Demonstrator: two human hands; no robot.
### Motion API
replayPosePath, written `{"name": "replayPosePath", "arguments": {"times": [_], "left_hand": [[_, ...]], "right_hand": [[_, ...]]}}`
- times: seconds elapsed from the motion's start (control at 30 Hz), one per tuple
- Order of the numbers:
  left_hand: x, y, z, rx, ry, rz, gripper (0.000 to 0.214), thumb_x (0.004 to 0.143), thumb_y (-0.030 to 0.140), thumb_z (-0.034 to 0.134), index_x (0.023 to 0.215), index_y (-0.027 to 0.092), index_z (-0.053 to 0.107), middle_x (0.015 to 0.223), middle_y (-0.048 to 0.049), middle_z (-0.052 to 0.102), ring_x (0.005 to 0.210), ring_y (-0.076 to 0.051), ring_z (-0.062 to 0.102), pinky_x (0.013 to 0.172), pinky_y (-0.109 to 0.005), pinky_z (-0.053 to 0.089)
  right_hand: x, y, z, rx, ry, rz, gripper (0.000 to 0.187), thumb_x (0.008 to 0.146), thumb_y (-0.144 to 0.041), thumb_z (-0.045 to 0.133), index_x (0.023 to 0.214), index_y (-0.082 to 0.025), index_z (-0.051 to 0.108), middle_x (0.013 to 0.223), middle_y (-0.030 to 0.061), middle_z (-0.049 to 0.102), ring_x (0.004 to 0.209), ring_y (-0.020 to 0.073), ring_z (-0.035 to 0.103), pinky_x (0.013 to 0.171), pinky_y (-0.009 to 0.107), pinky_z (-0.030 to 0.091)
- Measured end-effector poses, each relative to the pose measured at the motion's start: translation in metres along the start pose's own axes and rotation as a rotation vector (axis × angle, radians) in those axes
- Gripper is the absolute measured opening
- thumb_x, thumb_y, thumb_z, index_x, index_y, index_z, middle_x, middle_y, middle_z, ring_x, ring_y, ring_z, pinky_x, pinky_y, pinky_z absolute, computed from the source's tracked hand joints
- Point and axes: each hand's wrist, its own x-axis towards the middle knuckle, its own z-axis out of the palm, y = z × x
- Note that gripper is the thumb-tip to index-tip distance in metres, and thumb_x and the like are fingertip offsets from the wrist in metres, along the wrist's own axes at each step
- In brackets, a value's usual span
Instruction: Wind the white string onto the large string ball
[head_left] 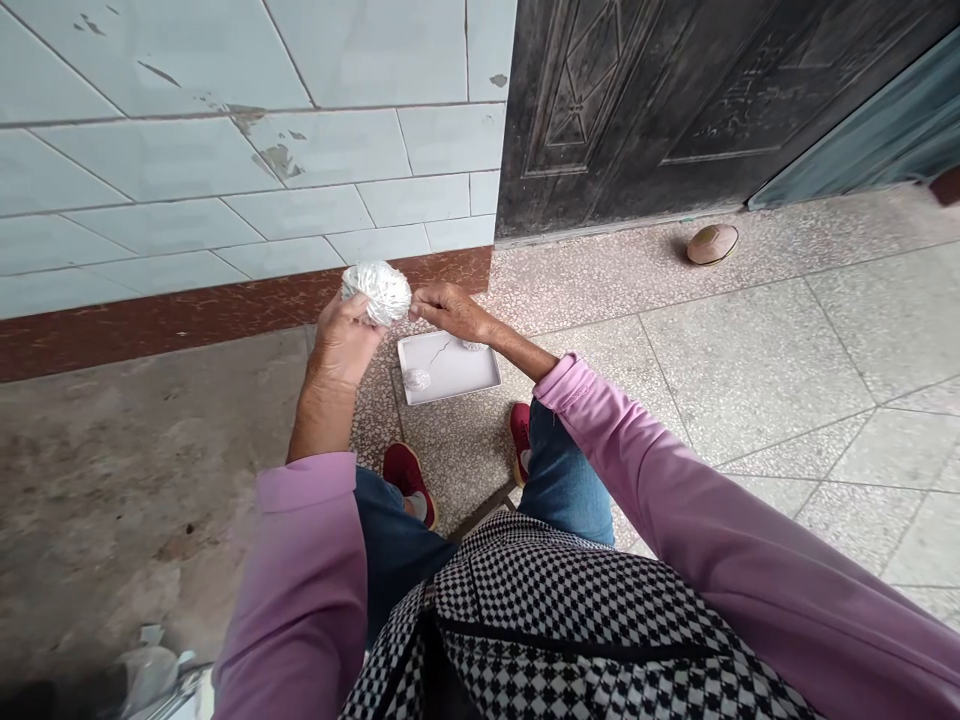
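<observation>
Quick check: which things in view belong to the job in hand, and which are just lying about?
Job, apparently:
White ball, held in left hand; right hand at its edge
Shallow tray holding small white lumps

Lying about, apparently:
Pinkish ball near the dark door
Clutter at bottom left, too unclear to name

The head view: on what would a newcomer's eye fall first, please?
Probably the bulky white ball, bright in the left hand, left of centre. Just below, a pale tray lies on the floor, with a smaller white ball in its near-left corner. Then a pinkish ball near the dark door at upper right.
</observation>
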Motion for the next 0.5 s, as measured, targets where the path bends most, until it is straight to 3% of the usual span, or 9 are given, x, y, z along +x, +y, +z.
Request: {"name": "replayPosePath", "arguments": {"times": [0.1,0.27,0.37,0.5], "left_hand": [[0.008,-0.009,-0.012,0.088,0.067,0.029,0.063,0.079,0.068,0.11,0.115,0.028,0.077,0.129,-0.0103,0.088,0.142,-0.039,0.082,0.11,-0.048,0.074],[0.012,-0.018,-0.013,0.331,0.286,0.063,0.086,0.053,0.049,0.118,0.124,0.027,0.074,0.122,-0.0083,0.084,0.118,-0.035,0.082,0.105,-0.048,0.07],[0.006,-0.015,-0.006,0.443,0.162,0.03,0.078,0.058,0.046,0.117,0.122,0.025,0.076,0.116,-0.0089,0.082,0.115,-0.036,0.08,0.104,-0.047,0.069],[-0.006,-0.004,0.004,0.384,-0.028,-0.082,0.068,0.067,0.048,0.112,0.123,0.023,0.084,0.109,-0.0097,0.082,0.107,-0.035,0.078,0.1,-0.048,0.07]], "right_hand": [[-0.005,-0.002,0.01,0.035,-0.118,-0.034,0.034,0.129,-0.01,0.067,0.097,-0.015,0.077,0.083,-0.0003,0.064,0.084,0.0169,0.056,0.079,0.026,0.039],[-0.005,-0.004,0.016,0.228,-0.241,-0.114,0.048,0.135,-0.043,0.079,0.096,-0.016,0.074,0.08,-0.0031,0.059,0.075,0.013,0.048,0.072,0.023,0.036],[-0.003,-0.009,0.005,0.312,-0.149,-0.081,0.06,0.13,-0.06,0.088,0.093,-0.017,0.071,0.076,-0.0059,0.053,0.073,0.0116,0.042,0.066,0.024,0.031],[-0.004,-0.025,-0.017,0.284,0.023,0.068,0.061,0.134,-0.049,0.081,0.084,-0.018,0.067,0.073,-0.007,0.047,0.075,0.0107,0.039,0.068,0.027,0.029]]}}
